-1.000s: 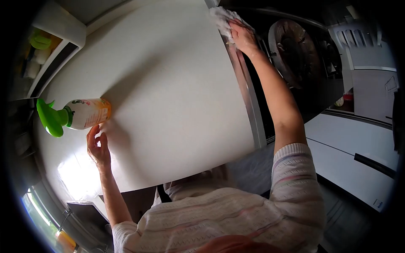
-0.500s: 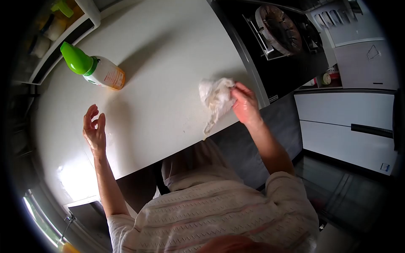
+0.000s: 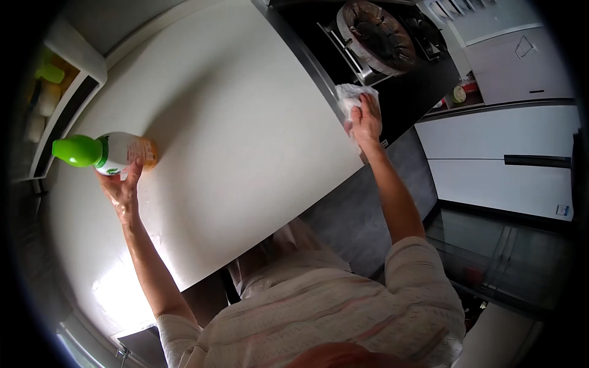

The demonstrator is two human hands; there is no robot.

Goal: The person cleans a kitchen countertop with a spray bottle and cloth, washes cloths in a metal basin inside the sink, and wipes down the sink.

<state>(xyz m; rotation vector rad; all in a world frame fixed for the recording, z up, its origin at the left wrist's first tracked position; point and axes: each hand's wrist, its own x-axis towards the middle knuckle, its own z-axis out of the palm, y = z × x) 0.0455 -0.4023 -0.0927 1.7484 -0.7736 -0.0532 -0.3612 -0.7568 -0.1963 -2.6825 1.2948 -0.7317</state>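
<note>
A bottle with a green spray-style head (image 3: 116,150) and orange liquid at its base stands on the white counter, at the left. My left hand (image 3: 123,190) is at its near side, thumb against the body, with the other fingers partly hidden by the bottle. Over at the right, my right hand (image 3: 366,126) holds a crumpled, damp-looking white cloth (image 3: 353,95) down on the metal edge of the black stove (image 3: 402,95). Its fingers lie over the cloth.
On the stove sits a gas burner with a round, stained ring (image 3: 374,40). The white counter (image 3: 245,135) runs between my hands. A shelf unit (image 3: 67,110) is beyond the bottle at left; white drawers (image 3: 472,144) stand at right.
My left hand has reached the bottle from the bare counter. My right hand has carried the cloth from the counter onto the stove's edge. The view has turned slightly.
</note>
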